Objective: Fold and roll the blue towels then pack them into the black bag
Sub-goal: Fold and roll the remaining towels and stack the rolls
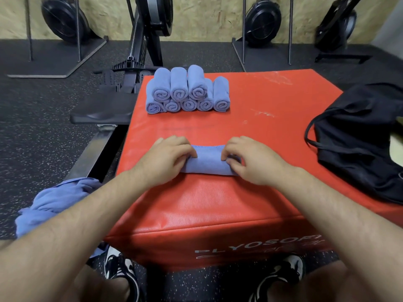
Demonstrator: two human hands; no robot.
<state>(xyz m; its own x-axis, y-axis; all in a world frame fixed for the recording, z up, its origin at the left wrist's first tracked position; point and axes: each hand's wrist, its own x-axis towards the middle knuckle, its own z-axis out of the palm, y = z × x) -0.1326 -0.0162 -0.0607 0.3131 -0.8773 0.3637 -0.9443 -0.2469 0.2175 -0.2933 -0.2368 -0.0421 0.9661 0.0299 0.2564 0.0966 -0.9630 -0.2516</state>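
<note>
Step in hand: rolling. I judge this is the last stretch of one roll, not folding and not packing.
Left hand: my left hand (169,159) sits on the left end of the blue towel (209,163), with the fingers curled over the top of the roll and gripping it.
Right hand: my right hand (248,162) takes the right end the same way, fingertips bent down into the cloth and thumb at the roll's end.
Blue towel: it lies across the middle of the red box (239,203), nearer my edge than the far one. It is mostly wound up, and only a short flat strip with a stitched hem shows on the far side.
Finished rolls: the stack of rolled towels (188,92) stands at the far left corner of the box top. I count five below and three on top, their spiral ends facing me.
Black bag: the black bag (359,138) is slumped on the right edge of the box, well apart from my hands. I cannot tell whether its mouth is open.
Loose towels: a crumpled blue heap (56,203) lies off the box's left side, beside my left forearm.
Progress: my guess is that rolling is well along, more cloth waits, and nothing visible is packed yet.
Next move: push the roll away over the last strip with even pressure from both hands so the ends stay level. Then hold it tight while lifting it to the stack, or it may spring loose.
</note>
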